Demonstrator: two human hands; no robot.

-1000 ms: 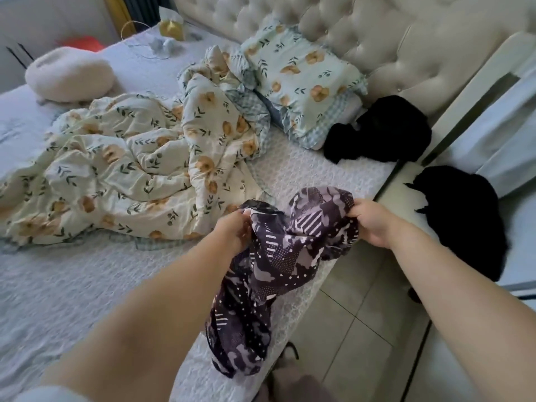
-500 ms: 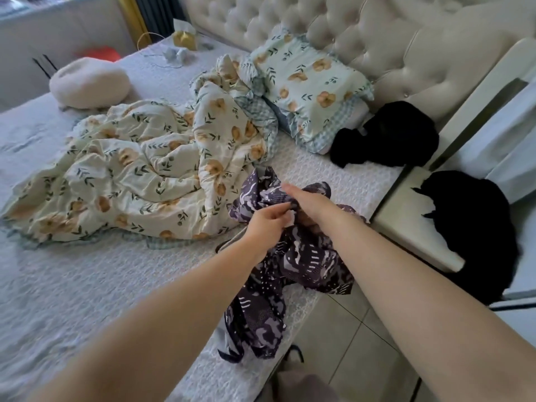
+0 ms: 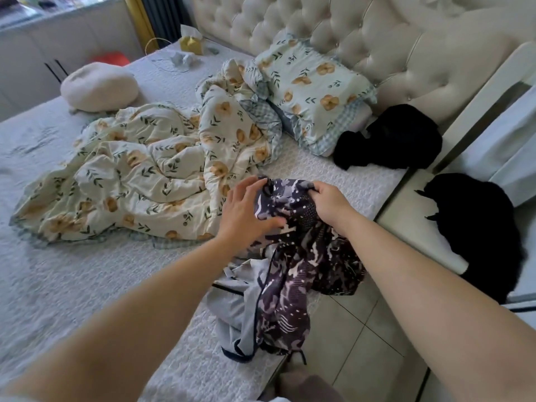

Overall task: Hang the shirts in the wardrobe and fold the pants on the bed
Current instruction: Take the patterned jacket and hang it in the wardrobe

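Note:
A dark purple patterned garment (image 3: 304,256) with a grey inner side lies crumpled on the bed (image 3: 72,285) near its right edge, partly hanging over it. My right hand (image 3: 327,203) grips its upper edge. My left hand (image 3: 246,216) lies with spread fingers on the cloth just to the left. A black garment (image 3: 394,140) sits on the bed by the pillow, and another black garment (image 3: 478,236) lies on the white surface to the right.
A floral duvet (image 3: 139,175) is bunched across the bed's middle, with a floral pillow (image 3: 313,91) against the tufted headboard (image 3: 362,33). A round cream cushion (image 3: 98,87) lies at the far left. Tiled floor (image 3: 356,343) runs beside the bed.
The garment has come down from being held up between both hands onto the bed. My left hand has let go and now lies flat on it, and the view has moved closer.

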